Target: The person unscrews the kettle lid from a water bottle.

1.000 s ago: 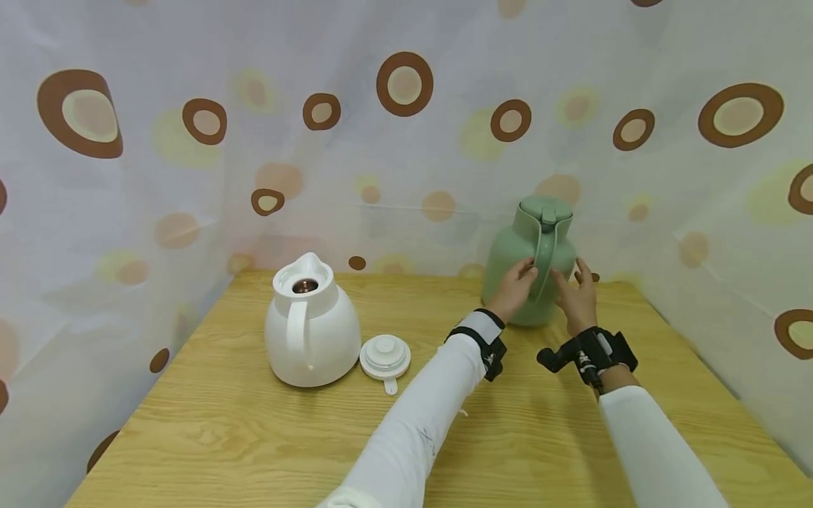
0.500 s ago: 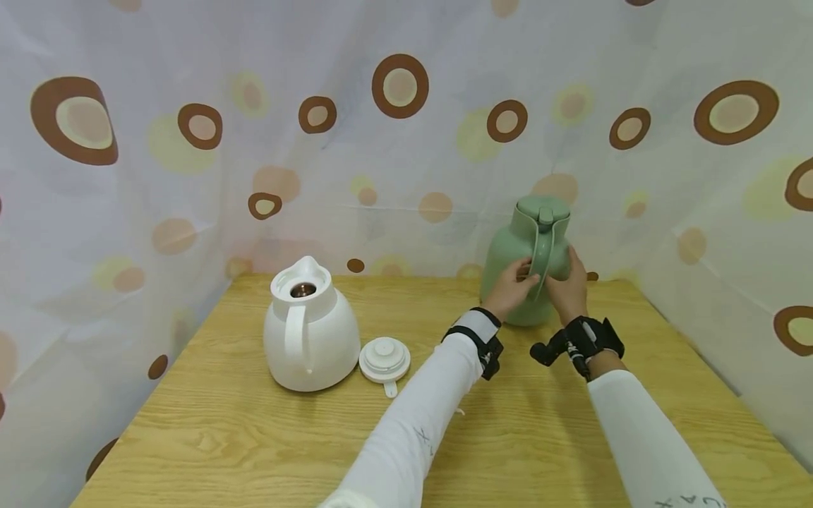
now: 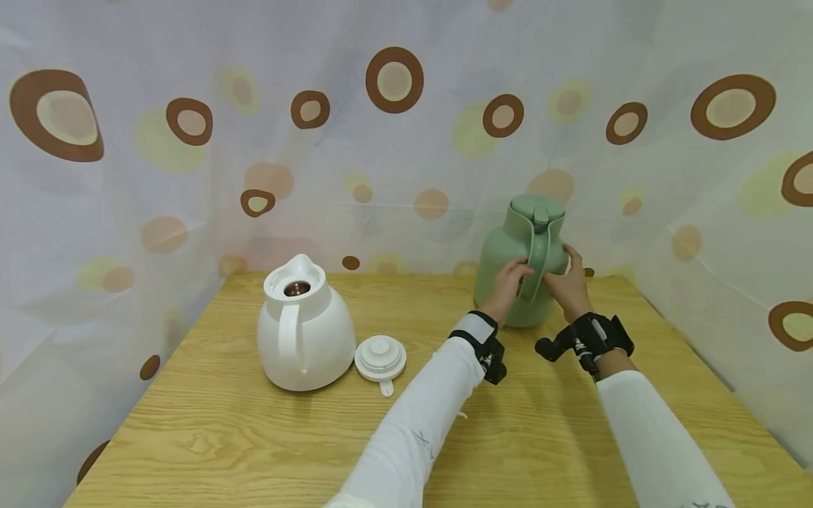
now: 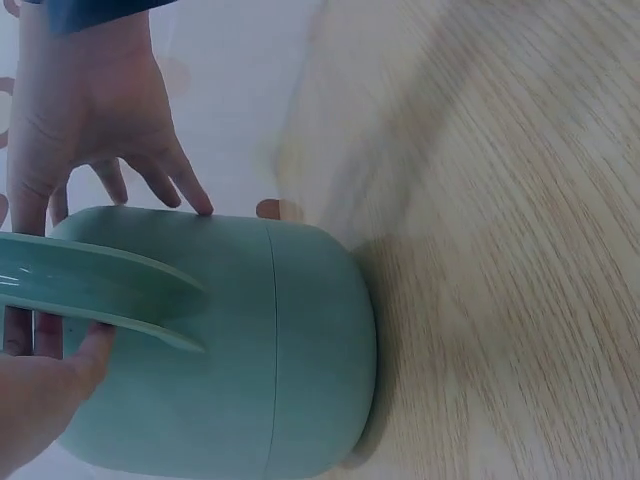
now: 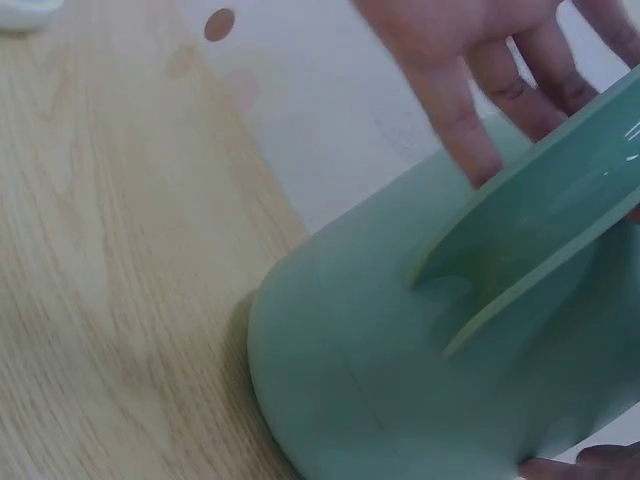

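Green jug (image 3: 504, 247): one, lidded, upright at the back right of the counter (image 3: 209, 451); handle (image 3: 538, 254) facing the person. Located between the two hands, which meet it from either side.

Left hand (image 3: 507, 286): at the left of the handle, pinching it, thumb on the near edge, fingers passing behind.

Right hand (image 3: 568, 286): at the right of the jug, fingers spread and fairly straight, their tips touching the body's right side; thumb partly hidden by the handle, its exact contact unclear.

White jug (image 3: 317, 339): one, uncapped, upright, left on the counter, well apart from both hands; spout to the back, handle toward the person.

White lid (image 3: 380, 353): one, flat on the counter just beside the white jug, tab toward the person.

Wrist straps: two, black, over or beside white sleeves.

Backdrop (image 3: 444, 162): pale sheet, brown rings and tan spots.
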The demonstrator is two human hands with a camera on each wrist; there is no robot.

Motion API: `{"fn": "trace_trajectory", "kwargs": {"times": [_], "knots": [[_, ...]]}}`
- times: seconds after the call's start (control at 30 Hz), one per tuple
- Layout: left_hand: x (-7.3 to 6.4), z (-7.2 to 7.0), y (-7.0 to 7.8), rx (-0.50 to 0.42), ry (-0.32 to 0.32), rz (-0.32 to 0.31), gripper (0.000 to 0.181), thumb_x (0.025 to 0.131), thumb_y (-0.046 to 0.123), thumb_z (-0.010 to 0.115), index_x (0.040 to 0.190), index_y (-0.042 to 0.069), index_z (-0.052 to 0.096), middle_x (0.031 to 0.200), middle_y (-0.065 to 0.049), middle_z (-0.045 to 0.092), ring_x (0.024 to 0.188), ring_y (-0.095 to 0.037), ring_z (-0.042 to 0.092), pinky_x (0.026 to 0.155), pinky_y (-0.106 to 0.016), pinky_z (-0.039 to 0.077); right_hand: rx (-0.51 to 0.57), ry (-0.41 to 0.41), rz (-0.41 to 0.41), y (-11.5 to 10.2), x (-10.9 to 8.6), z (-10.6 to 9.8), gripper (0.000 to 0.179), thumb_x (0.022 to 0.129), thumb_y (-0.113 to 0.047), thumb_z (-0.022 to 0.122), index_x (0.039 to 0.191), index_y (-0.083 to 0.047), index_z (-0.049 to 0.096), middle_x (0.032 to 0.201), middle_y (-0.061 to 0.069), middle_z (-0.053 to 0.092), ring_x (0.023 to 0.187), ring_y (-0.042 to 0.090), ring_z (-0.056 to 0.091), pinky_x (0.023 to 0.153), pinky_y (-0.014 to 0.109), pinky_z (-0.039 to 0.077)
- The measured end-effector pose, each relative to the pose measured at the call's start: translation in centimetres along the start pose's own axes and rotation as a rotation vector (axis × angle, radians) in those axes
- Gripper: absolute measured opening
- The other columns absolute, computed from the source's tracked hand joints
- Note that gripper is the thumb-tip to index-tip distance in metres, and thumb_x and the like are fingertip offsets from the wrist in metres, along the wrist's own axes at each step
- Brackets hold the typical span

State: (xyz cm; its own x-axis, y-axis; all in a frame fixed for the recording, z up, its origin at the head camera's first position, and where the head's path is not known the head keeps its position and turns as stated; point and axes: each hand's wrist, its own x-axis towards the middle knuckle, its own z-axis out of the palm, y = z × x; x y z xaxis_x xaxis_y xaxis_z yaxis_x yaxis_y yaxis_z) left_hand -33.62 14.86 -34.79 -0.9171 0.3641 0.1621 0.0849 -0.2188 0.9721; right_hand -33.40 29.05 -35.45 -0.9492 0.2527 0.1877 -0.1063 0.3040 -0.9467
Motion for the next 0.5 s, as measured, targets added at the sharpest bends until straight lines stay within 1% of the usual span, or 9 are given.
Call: {"fn": "trace_trajectory", "kwargs": {"times": [0.1, 0.17, 0.23, 0.33, 0.5], "knots": [[-0.1, -0.2, 0.1, 0.020, -0.019, 0.016, 0.037, 0.095, 0.019, 0.042, 0.130, 0.010, 0.050, 0.114, 0.001, 0.052, 0.086, -0.013, 0.042, 0.076, -0.033, 0.036, -0.039, 0.046, -0.048, 0.1, 0.0, 0.2, 0.077, 0.089, -0.011, 0.052, 0.148, -0.013, 0.003, 0.150, 0.016, 0.003, 0.131, 0.040, 0.014, 0.099, 0.055, 0.024], [-0.3, -0.3, 0.2, 0.032, -0.026, 0.017, 0.037, 0.094, 0.018, 0.042, 0.130, 0.010, 0.050, 0.113, 0.004, 0.051, 0.087, -0.009, 0.042, 0.076, -0.032, 0.037, -0.055, 0.067, -0.077, 0.1, -0.1, 0.3, 0.075, 0.088, -0.008, 0.052, 0.148, -0.013, 0.007, 0.150, 0.015, 0.007, 0.132, 0.040, 0.015, 0.099, 0.056, 0.023], [-0.4, -0.5, 0.3, 0.047, -0.027, 0.025, 0.037, 0.094, 0.017, 0.042, 0.129, 0.010, 0.051, 0.112, 0.003, 0.052, 0.087, -0.009, 0.043, 0.077, -0.031, 0.038, -0.064, 0.076, -0.094, 0.1, -0.3, 0.4, 0.074, 0.087, -0.007, 0.051, 0.148, -0.012, 0.010, 0.150, 0.015, 0.010, 0.131, 0.040, 0.016, 0.099, 0.057, 0.023], [-0.8, -0.7, 0.2, 0.078, -0.031, 0.052, 0.035, 0.095, 0.012, 0.045, 0.129, 0.009, 0.051, 0.113, -0.001, 0.054, 0.092, -0.011, 0.048, 0.078, -0.029, 0.040, -0.060, 0.067, -0.092, 0.1, -0.6, 0.4, 0.074, 0.087, -0.006, 0.051, 0.148, -0.014, 0.010, 0.150, 0.015, 0.010, 0.130, 0.041, 0.018, 0.098, 0.056, 0.025], [-1.4, -1.0, 0.1, 0.183, -0.039, 0.139, 0.036, 0.094, 0.007, 0.053, 0.130, 0.006, 0.049, 0.117, -0.010, 0.054, 0.100, -0.018, 0.052, 0.078, -0.027, 0.044, -0.060, 0.048, -0.063, 0.1, -0.7, 0.5, 0.075, 0.087, -0.008, 0.051, 0.149, -0.018, 0.010, 0.150, 0.013, 0.008, 0.129, 0.041, 0.020, 0.095, 0.054, 0.027]]}}
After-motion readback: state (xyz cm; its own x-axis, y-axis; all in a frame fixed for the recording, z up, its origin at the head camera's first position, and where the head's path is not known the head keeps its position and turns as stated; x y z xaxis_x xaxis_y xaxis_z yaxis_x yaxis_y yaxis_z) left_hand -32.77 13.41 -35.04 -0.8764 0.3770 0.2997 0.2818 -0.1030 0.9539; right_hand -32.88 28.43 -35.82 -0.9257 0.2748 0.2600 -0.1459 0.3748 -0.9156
